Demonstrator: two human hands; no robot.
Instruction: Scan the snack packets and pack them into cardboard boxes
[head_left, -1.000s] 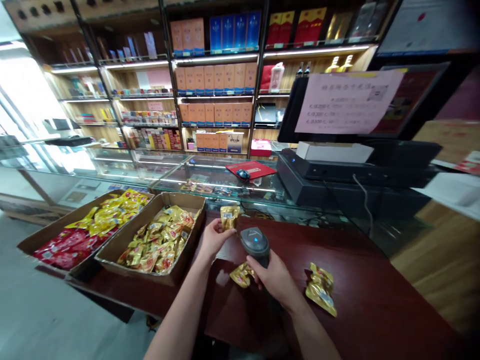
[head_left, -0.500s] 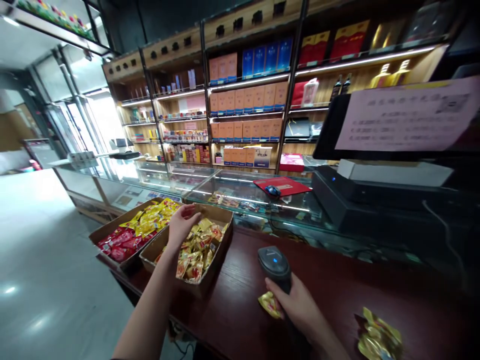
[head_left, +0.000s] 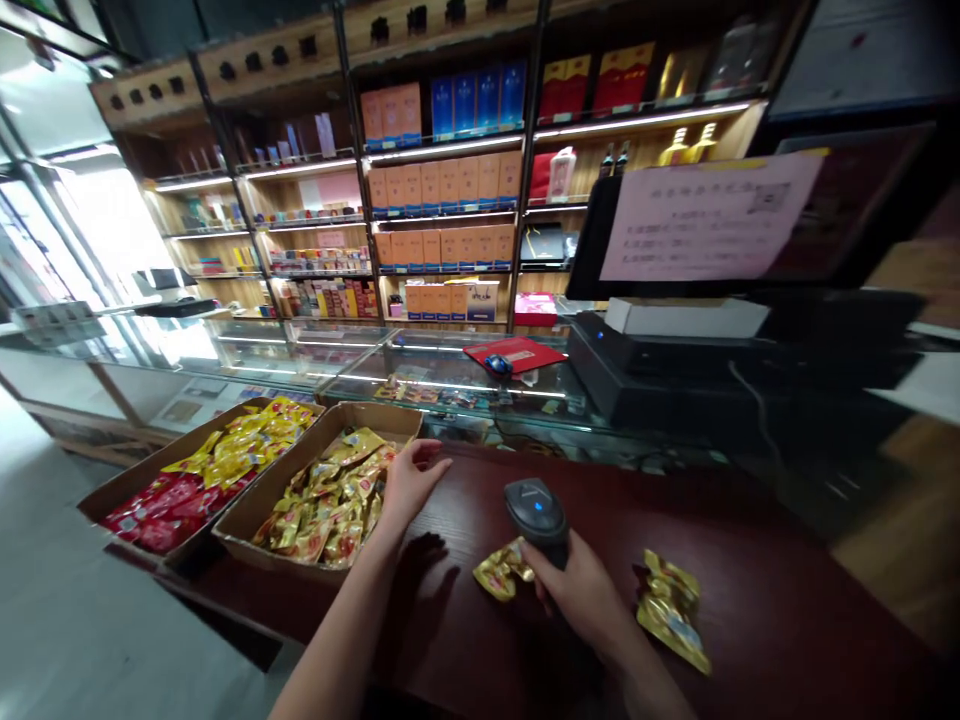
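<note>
My right hand [head_left: 581,590] is wrapped round the handle of a dark barcode scanner [head_left: 537,512], which shows a small blue light. Just left of that hand, a gold foil snack packet [head_left: 502,572] sits below the scanner head; whether the fingers touch it I cannot tell. My left hand [head_left: 412,482] hovers at the right edge of a cardboard box [head_left: 411,420] of gold packets [head_left: 337,495], fingers apart, with nothing in it. Another gold packet [head_left: 673,608] lies on the dark red tabletop [head_left: 765,600], right of my right hand.
A second cardboard box [head_left: 96,503] with yellow and red packets stands at the left. Behind the table runs a glass display counter [head_left: 300,350] with a red mouse pad [head_left: 536,352]. A monitor [head_left: 592,235] with a paper sheet [head_left: 697,225] stands at right. Stocked shelves [head_left: 442,215] fill the back.
My left hand has moved right, from over the box of gold packets to its right edge. The view has turned right. My right hand still holds the scanner.
</note>
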